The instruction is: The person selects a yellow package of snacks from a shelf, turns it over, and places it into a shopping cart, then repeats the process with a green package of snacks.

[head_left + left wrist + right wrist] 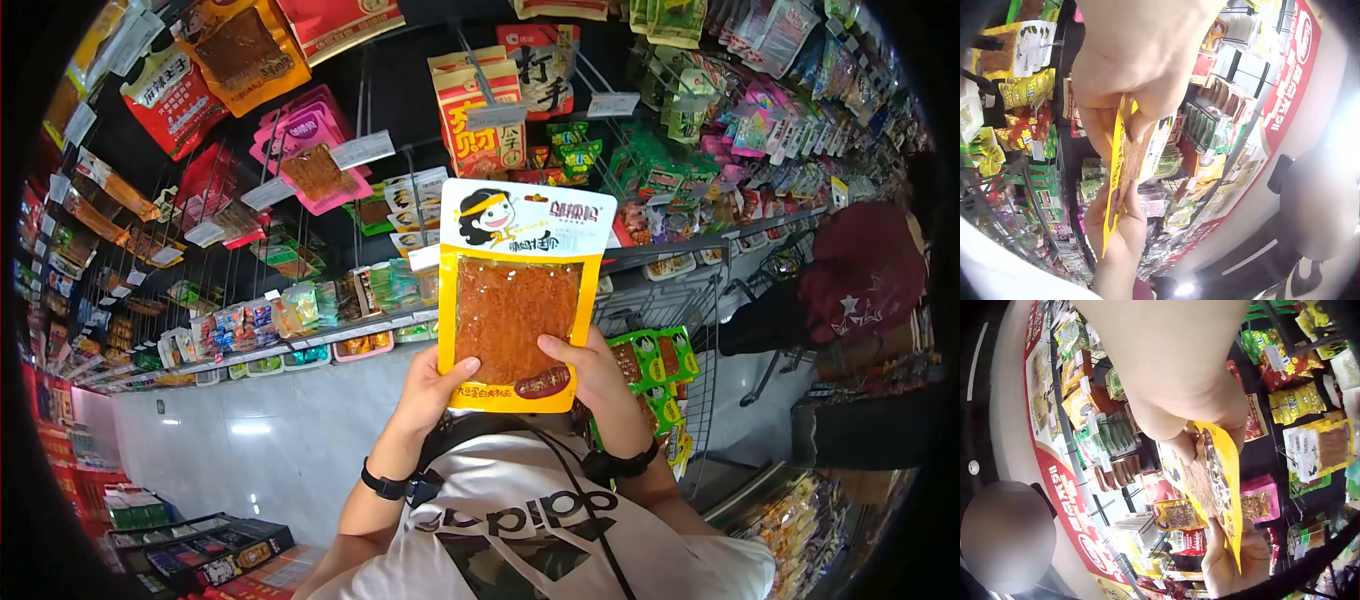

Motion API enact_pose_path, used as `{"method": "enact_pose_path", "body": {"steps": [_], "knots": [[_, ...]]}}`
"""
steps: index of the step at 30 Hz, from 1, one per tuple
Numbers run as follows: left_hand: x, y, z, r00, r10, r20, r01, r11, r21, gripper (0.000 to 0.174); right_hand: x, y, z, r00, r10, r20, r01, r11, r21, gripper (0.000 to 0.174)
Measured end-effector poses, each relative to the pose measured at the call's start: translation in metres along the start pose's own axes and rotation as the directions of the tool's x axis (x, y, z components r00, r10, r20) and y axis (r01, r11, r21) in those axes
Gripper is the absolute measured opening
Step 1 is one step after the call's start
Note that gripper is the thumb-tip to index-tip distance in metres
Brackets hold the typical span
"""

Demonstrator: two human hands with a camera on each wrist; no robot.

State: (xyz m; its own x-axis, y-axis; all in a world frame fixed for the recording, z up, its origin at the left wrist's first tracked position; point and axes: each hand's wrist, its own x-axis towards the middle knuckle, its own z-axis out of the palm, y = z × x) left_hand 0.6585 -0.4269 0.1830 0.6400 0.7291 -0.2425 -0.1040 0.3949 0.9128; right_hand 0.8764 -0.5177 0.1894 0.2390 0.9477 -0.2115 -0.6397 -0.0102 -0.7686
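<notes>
A flat snack packet, yellow and white with a cartoon face and a clear window over brown food, is held upright in front of the chest. My left hand grips its lower left edge, thumb on the front and fingers behind. At the lower right edge, my right hand pinches it the same way. The left wrist view shows the packet nearly edge-on between both hands. Its front window faces the right wrist view more, where the near right hand covers one edge.
Packets hang on hooks ahead, including a pink one and red-and-cream bags. A wire shopping cart stands to the right, with green packets inside. Beyond it is a person in a maroon top. Grey floor lies left.
</notes>
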Motion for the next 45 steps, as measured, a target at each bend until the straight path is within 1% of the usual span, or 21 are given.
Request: {"method": "enact_pose_path", "body": {"steps": [3,6,7,10,11,12,15,18,19,22,25,28,31,34,35,37,40,45], "knots": [[0.001,0.008,-0.008,1.0,0.018,0.025,-0.017,1.0,-0.026,0.031,0.004,-0.002,0.011,0.998,-0.057,0.028,0.058,0.997,-0.041,0.044],[0.001,0.023,-0.022,0.991,0.066,0.12,-0.07,0.997,0.034,0.033,0.006,0.001,0.022,0.996,-0.048,0.079,0.063,0.979,-0.195,0.041],[0.002,0.028,-0.02,0.992,0.07,0.107,-0.073,0.997,0.025,0.036,0.005,0.003,0.026,0.996,-0.055,0.068,0.069,0.973,-0.221,0.041],[0.006,0.038,-0.024,0.992,0.082,0.096,-0.083,0.997,-0.001,0.037,0.008,0.006,0.04,0.994,-0.087,0.063,0.101,0.951,-0.291,0.04],[0.008,0.038,-0.026,0.991,0.112,0.077,-0.114,0.993,0.027,0.036,0.01,0.007,0.044,0.993,-0.096,0.067,0.112,0.944,-0.31,0.041],[0.009,0.038,-0.031,0.991,0.11,0.071,-0.113,0.992,0.052,0.035,0.011,0.011,0.049,0.993,-0.102,0.067,0.118,0.938,-0.327,0.042],[0.012,0.045,-0.047,0.991,0.119,0.053,-0.125,0.986,0.114,0.033,0.02,0.018,0.063,0.996,-0.072,0.055,0.086,0.944,-0.32,0.042],[0.01,0.05,-0.062,0.988,0.149,0.036,-0.153,0.98,0.125,0.031,0.026,0.032,0.079,0.991,-0.128,0.036,0.133,0.943,-0.304,0.041],[0.008,0.052,-0.066,0.988,0.152,0.033,-0.155,0.98,0.123,0.03,0.028,0.038,0.084,0.987,-0.158,0.036,0.161,0.93,-0.329,0.039],[0.002,0.053,-0.086,0.99,0.141,0.026,-0.143,0.983,0.119,0.029,0.03,0.042,0.099,0.991,-0.127,0.035,0.131,0.913,-0.386,0.037],[-0.001,0.058,-0.098,0.989,0.143,0.038,-0.146,0.984,0.097,0.03,0.036,0.055,0.106,0.98,-0.186,0.07,0.198,0.897,-0.395,0.035],[0.001,0.062,-0.109,0.987,0.158,0.042,-0.161,0.985,0.065,0.03,0.04,0.057,0.121,0.992,-0.127,0.026,0.127,0.917,-0.377,0.034],[0.003,0.063,-0.12,0.989,0.14,0.036,-0.142,0.989,0.049,0.03,0.046,0.061,0.121,0.987,-0.147,0.061,0.158,0.883,-0.441,0.03],[0.009,0.061,-0.13,0.985,0.17,0.002,-0.17,0.984,0.055,0.03,0.052,0.061,0.114,0.998,-0.057,0.033,0.065,0.926,-0.373,0.026],[0.011,0.063,-0.132,0.985,0.174,0.005,-0.174,0.984,0.04,0.03,0.053,0.058,0.114,0.996,-0.075,0.045,0.087,0.908,-0.41,0.022],[0.008,0.063,-0.137,0.986,0.168,-0.004,-0.168,0.986,0.002,0.031,0.053,0.053,0.113,0.996,-0.038,0.077,0.067,0.901,-0.428,0.023],[0.002,0.062,-0.143,0.994,0.112,0.005,-0.112,0.994,0.002,0.031,0.049,0.056,0.113,0.995,0.008,0.103,0.036,0.908,-0.418,0.023],[0.002,0.062,-0.152,0.988,0.152,0.016,-0.153,0.988,0.013,0.03,0.056,0.055,0.113,0.988,0.03,0.149,0.037,0.903,-0.428,0.022]]}}
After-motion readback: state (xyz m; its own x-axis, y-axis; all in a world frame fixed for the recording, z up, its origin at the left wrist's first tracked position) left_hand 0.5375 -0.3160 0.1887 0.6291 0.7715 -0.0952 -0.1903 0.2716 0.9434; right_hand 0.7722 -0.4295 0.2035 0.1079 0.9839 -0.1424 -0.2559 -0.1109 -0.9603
